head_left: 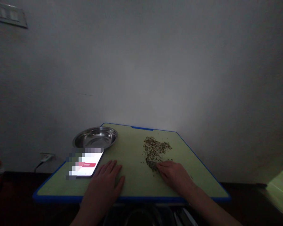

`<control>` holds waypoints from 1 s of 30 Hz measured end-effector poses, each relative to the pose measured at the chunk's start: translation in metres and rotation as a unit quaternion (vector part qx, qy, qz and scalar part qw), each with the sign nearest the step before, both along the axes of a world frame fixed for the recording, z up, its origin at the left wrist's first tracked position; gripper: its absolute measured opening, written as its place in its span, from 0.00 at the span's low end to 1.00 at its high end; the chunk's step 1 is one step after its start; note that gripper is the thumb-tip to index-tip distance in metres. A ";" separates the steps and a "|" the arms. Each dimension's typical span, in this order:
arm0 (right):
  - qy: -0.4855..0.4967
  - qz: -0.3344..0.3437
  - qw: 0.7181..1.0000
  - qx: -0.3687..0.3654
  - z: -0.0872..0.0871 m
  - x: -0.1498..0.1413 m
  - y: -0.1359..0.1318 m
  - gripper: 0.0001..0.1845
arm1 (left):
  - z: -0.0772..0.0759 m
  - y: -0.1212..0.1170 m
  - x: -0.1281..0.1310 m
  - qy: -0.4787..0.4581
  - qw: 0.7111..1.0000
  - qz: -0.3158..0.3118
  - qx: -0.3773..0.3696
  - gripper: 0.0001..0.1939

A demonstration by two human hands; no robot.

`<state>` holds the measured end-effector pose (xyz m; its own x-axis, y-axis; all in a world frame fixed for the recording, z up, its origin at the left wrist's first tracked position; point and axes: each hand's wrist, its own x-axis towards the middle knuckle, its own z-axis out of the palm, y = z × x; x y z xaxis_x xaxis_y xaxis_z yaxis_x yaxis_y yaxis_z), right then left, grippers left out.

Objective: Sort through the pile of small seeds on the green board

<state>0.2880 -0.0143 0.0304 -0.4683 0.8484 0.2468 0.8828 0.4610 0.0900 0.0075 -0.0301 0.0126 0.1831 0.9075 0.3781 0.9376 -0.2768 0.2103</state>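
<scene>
My left hand (107,179) lies flat on the light green tabletop (129,153), fingers stretched out and holding nothing, just right of a lit phone (91,166). On the right half of the table, small dark brown seeds or grains (154,147) are spread in a loose patch. At the near end of that patch is my right hand (173,174), closed around a small, thin grey utensil (152,163). Its tip sits among the grains; dim light hides whether it is a spoon or a blade. My fingers cover its handle.
A shallow steel bowl (96,138) stands at the back left, behind the phone. Blue edging (68,199) borders the table, whose far side is close to a grey wall (141,69). A wall socket with a plugged-in cable (46,158) is to the left.
</scene>
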 end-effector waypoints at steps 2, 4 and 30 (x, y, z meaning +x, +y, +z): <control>0.026 -0.010 1.000 0.013 0.003 0.007 0.008 0.16 | -0.002 0.001 -0.001 -0.002 1.000 -0.003 0.010 0.22; 0.046 -0.028 0.998 0.025 0.008 0.012 0.018 0.16 | -0.005 0.002 -0.002 -0.004 1.000 -0.006 0.021 0.22; 0.105 0.083 0.978 0.161 -0.002 0.038 -0.020 0.17 | -0.003 0.002 -0.001 0.043 0.999 -0.006 0.017 0.23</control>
